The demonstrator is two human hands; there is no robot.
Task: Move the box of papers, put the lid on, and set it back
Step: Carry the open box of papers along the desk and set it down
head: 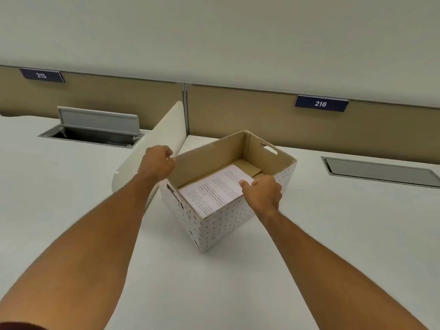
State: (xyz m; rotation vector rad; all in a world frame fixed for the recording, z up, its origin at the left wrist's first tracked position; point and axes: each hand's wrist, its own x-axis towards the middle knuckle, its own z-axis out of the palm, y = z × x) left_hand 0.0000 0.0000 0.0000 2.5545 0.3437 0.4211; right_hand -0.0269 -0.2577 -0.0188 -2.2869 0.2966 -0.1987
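Observation:
An open cardboard box [221,229], white with small red dots outside and plain brown inside, stands corner-on in the middle of the white desk [214,282]. A stack of printed papers [214,189] lies inside it. My left hand [156,163] grips the box's left rim with curled fingers. My right hand [263,191] holds the right rim, thumb inside over the papers. No lid is in view.
A white rounded divider [152,148] runs between the desks, right beside the box's left side. An open cable hatch [92,129] lies on the left desk, a shut one [381,171] at the right. Tan partition panels with signs 215 and 216 [320,104] stand behind.

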